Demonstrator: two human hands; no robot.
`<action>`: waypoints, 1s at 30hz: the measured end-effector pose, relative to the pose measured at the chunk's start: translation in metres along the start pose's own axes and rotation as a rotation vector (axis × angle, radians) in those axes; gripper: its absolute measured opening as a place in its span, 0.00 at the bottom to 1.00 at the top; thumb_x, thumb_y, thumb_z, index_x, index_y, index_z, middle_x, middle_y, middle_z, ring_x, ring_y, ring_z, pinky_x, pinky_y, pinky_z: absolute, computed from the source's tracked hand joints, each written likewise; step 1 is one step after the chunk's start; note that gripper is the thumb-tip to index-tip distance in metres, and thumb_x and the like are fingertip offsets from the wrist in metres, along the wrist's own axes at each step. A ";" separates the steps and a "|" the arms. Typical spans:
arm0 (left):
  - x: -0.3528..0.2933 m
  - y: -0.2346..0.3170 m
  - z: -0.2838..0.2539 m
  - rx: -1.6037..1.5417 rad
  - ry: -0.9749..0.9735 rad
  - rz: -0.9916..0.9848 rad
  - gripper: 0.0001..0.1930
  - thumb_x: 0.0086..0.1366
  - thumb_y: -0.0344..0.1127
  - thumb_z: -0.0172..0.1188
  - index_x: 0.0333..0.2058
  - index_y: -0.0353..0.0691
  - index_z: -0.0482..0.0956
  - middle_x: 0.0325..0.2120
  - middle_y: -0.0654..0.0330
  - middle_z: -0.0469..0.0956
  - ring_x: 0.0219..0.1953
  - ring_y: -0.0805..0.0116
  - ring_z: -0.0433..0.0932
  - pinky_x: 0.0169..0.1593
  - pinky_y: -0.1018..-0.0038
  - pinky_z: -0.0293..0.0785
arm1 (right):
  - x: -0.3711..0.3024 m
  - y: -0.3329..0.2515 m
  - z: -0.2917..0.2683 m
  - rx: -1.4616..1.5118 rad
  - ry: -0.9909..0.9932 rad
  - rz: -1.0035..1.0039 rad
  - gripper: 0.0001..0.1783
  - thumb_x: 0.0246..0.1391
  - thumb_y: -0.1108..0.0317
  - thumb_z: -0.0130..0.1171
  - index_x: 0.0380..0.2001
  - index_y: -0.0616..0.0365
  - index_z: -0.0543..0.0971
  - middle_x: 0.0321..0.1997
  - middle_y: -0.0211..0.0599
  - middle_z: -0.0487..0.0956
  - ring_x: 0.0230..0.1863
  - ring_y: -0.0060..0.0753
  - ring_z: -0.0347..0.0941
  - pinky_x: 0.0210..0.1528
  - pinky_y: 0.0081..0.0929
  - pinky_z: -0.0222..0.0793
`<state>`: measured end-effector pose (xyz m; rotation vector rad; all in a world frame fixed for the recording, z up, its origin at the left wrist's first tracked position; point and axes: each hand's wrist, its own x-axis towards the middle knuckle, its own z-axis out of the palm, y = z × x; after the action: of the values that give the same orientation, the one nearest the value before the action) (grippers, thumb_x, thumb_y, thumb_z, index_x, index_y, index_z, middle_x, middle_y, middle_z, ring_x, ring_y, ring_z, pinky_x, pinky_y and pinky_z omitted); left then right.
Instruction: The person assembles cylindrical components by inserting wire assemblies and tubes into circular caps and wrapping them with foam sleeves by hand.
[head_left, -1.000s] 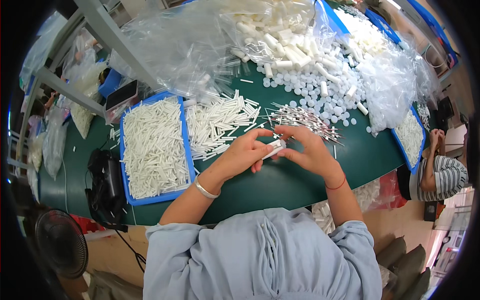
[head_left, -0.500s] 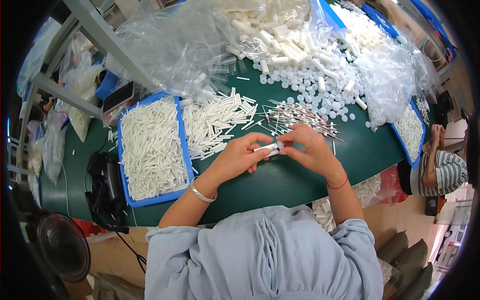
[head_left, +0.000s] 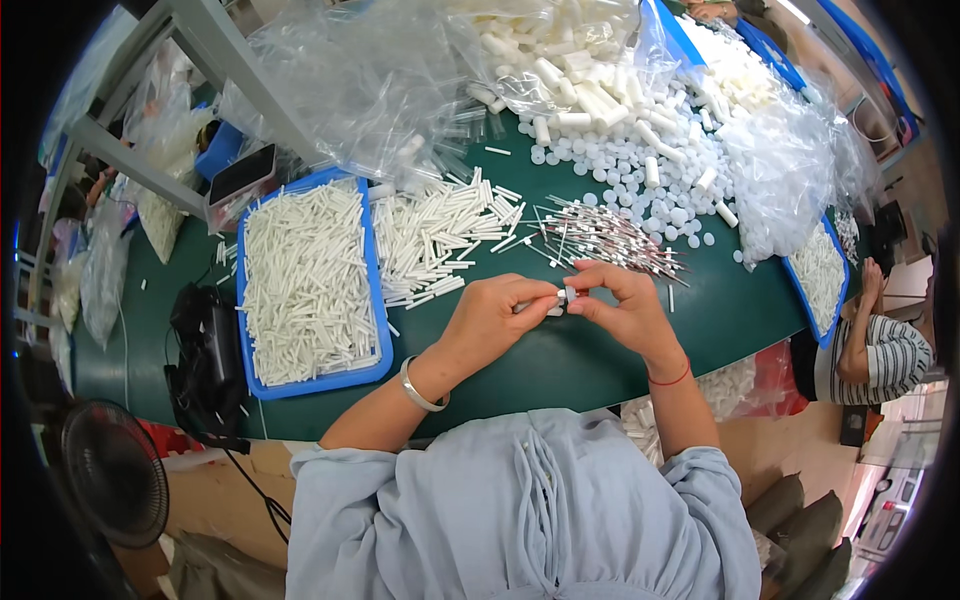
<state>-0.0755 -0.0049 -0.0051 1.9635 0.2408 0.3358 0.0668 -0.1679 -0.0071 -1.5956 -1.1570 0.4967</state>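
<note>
Over the green table point(head_left: 450, 370), my two hands meet in front of my body. My left hand point(head_left: 498, 312) is closed on a small white tube, mostly hidden by the fingers. The thumb and fingertips of my right hand point(head_left: 628, 305) pinch a small white cap point(head_left: 569, 296) against the tube's end. Just beyond the hands lies a heap of thin reddish and silver rods with white bits point(head_left: 615, 240). Farther back are many translucent round caps point(head_left: 650, 205) and thick white tubes point(head_left: 590, 100). Thin white tubes point(head_left: 435, 240) lie piled beyond my left hand.
At left stands a blue tray point(head_left: 386, 335) full of thin white tubes, beside a black device with cords point(head_left: 210, 350). Clear plastic bags point(head_left: 350, 95) cover the back. A grey metal frame point(head_left: 240, 80) rises at left. Another person point(head_left: 885, 355) sits at far right near a second blue tray point(head_left: 795, 285).
My left fingers have closed farther over the white tube, which now shows less. My right fingertips have come nearer to the left ones. The whole view has shifted slightly.
</note>
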 end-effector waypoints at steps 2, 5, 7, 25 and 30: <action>0.001 0.002 0.001 0.019 0.002 0.007 0.07 0.59 0.33 0.62 0.36 0.41 0.83 0.26 0.57 0.79 0.26 0.64 0.78 0.30 0.74 0.72 | -0.001 0.001 0.000 0.004 0.007 -0.011 0.14 0.45 0.74 0.68 0.38 0.62 0.82 0.29 0.32 0.80 0.42 0.30 0.77 0.61 0.35 0.64; 0.002 0.001 0.002 0.013 0.033 0.047 0.07 0.59 0.32 0.61 0.36 0.40 0.83 0.24 0.57 0.78 0.26 0.63 0.77 0.30 0.73 0.71 | -0.001 -0.001 0.000 0.004 0.030 0.048 0.15 0.46 0.73 0.68 0.39 0.62 0.82 0.30 0.33 0.81 0.50 0.35 0.76 0.61 0.35 0.65; 0.002 0.000 0.002 0.038 0.027 0.079 0.07 0.59 0.32 0.62 0.35 0.40 0.83 0.24 0.57 0.78 0.26 0.63 0.77 0.30 0.73 0.71 | -0.001 0.001 0.000 -0.006 0.013 0.034 0.15 0.46 0.73 0.68 0.40 0.62 0.82 0.32 0.33 0.82 0.53 0.37 0.75 0.61 0.34 0.64; 0.009 -0.005 0.002 -0.531 -0.088 -0.310 0.14 0.67 0.37 0.57 0.47 0.34 0.77 0.28 0.64 0.79 0.22 0.82 0.71 0.25 0.84 0.69 | 0.002 0.004 0.000 0.000 0.050 0.043 0.14 0.47 0.73 0.68 0.38 0.63 0.79 0.38 0.34 0.81 0.57 0.37 0.72 0.64 0.37 0.60; 0.010 -0.008 -0.002 -0.521 -0.078 -0.313 0.18 0.66 0.37 0.58 0.50 0.34 0.71 0.26 0.62 0.79 0.21 0.81 0.72 0.25 0.82 0.69 | 0.008 0.004 -0.003 -0.174 -0.051 -0.012 0.14 0.45 0.70 0.69 0.38 0.58 0.81 0.38 0.32 0.82 0.50 0.32 0.76 0.66 0.42 0.56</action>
<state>-0.0672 0.0026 -0.0103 1.3962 0.3649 0.1001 0.0742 -0.1626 -0.0077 -1.7316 -1.2762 0.4402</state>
